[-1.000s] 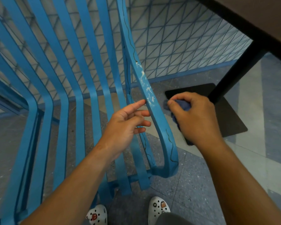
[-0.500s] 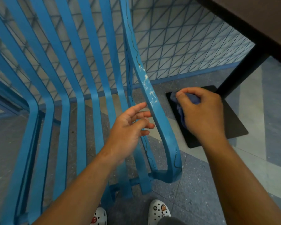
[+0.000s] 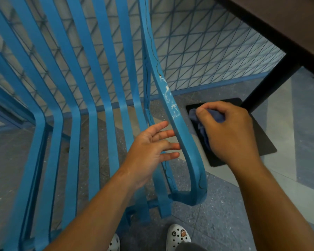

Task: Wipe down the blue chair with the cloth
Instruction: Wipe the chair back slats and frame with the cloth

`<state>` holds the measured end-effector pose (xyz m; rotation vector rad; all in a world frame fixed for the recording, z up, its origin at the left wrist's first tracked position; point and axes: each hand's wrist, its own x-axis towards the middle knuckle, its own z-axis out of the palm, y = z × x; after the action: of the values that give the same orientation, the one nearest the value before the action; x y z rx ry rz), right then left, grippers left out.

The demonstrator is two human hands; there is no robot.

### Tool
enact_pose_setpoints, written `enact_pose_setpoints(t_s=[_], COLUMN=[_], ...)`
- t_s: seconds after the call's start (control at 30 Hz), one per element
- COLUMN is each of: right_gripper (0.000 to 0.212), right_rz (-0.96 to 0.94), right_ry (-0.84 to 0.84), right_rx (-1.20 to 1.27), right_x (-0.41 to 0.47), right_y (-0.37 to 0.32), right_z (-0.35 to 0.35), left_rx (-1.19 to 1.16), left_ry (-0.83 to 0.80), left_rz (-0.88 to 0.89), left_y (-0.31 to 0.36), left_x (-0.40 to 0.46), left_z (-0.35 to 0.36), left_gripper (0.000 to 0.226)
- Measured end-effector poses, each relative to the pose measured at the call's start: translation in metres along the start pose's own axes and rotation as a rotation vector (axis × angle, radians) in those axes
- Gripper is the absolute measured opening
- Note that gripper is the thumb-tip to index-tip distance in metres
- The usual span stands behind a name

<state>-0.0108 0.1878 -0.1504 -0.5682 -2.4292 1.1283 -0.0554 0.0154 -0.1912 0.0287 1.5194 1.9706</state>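
— Any bins or buckets about, anything holding anything?

— None that I can see from here. There's the blue chair (image 3: pixel 105 109), all long curved slats, and through the gaps you see the speckled floor (image 3: pixel 225 214) and the wall (image 3: pixel 198 57) with its pattern of blue diagonal lines.

— Where's the cloth?

— In the right hand (image 3: pixel 228 131), on the far side of the chair's outer rail (image 3: pixel 170 105). It's a blue cloth (image 3: pixel 203 124), bunched up; the fingers are curled round it and the thumb presses on top, so the hand is closed tight on it. Only a crumpled part shows at the front of the fist and under it.

— Is it on the rail?

— Just beside it. Whether the cloth actually touches the rail, I can't tell from this angle. The rail has a patch of white marks (image 3: pixel 168 98) slightly above where the hand is.

— And the other hand?

— The left hand (image 3: pixel 150 145) holds nothing. Its fingers are spread and straight, tips reaching to the inner edge of that same rail, roughly where it starts its bend down to the rounded corner. The upper fingertips meet the rail's edge or slip behind it; I can't say they press on it.

— What's behind the right hand?

— A flat black base plate (image 3: pixel 261 138) on the floor, with a black table leg (image 3: pixel 268 80) rising from it to a dark tabletop (image 3: pixel 288 20). At the bottom you catch the person's white clogs (image 3: pixel 178 236) with little charms.
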Motion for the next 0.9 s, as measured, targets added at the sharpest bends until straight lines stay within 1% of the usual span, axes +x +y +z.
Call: enact_pose_setpoints(t_s=[0.07, 0.13, 0.17, 0.27, 0.37, 0.43, 0.5, 0.53, 0.57, 0.7, 0.73, 0.8, 0.87, 0.9], right_gripper=[0.006, 0.007, 0.007, 0.010, 0.007, 0.003, 0.003, 0.005, 0.007, 0.012, 0.011, 0.010, 0.012, 0.013], right_rz=[-0.062, -0.129, -0.137, -0.063, -0.027, -0.058, -0.088, -0.099, -0.101, 0.009, 0.048, 0.116, 0.171, 0.181], right_ry=[-0.114, -0.157, -0.144, -0.051, 0.045, 0.010, -0.100, -0.148, -0.159, -0.031, -0.014, -0.068, -0.209, -0.263], right_rx=[-0.012, -0.079, -0.092, -0.121, -0.076, -0.036, -0.060, -0.084, -0.102, -0.147, -0.113, 0.018, 0.095, 0.093], right_x=[-0.013, -0.015, -0.010, 0.013, 0.018, 0.006, -0.007, -0.010, -0.010, 0.009, 0.009, 0.001, -0.011, -0.015], right_y=[-0.010, -0.014, -0.012, 0.000, 0.002, -0.004, -0.010, -0.011, -0.009, 0.004, 0.005, 0.004, -0.001, -0.001], right_z=[0.008, 0.020, 0.024, 0.020, 0.006, 0.005, 0.012, 0.018, 0.022, 0.013, 0.008, 0.000, -0.002, -0.002], left_rx=[0.012, 0.026, 0.030, 0.029, 0.026, 0.019, 0.010, 0.008, 0.006, -0.026, -0.036, -0.055, -0.070, -0.069], left_ry=[-0.010, -0.031, -0.032, -0.025, -0.040, -0.038, -0.036, -0.037, -0.031, 0.006, 0.002, 0.004, 0.024, 0.034], left_rz=[-0.009, -0.007, -0.005, -0.005, -0.013, -0.019, -0.016, -0.010, -0.005, -0.007, -0.011, -0.015, -0.014, -0.012], left_y=[0.000, -0.001, -0.002, -0.002, -0.002, -0.002, -0.002, -0.002, -0.002, -0.002, -0.002, -0.002, -0.003, -0.003], left_x=[0.001, 0.000, 0.000, -0.002, -0.003, -0.003, -0.003, -0.003, -0.004, -0.006, -0.007, -0.007, -0.007, -0.007], left_z=[0.000, 0.001, 0.001, 0.001, 0.000, -0.001, -0.001, 0.000, 0.001, 0.006, 0.008, 0.011, 0.013, 0.014], left_gripper=[0.057, 0.057, 0.057, 0.056, 0.053, 0.050, 0.044, 0.041, 0.040, 0.041, 0.041, 0.042, 0.041, 0.041])
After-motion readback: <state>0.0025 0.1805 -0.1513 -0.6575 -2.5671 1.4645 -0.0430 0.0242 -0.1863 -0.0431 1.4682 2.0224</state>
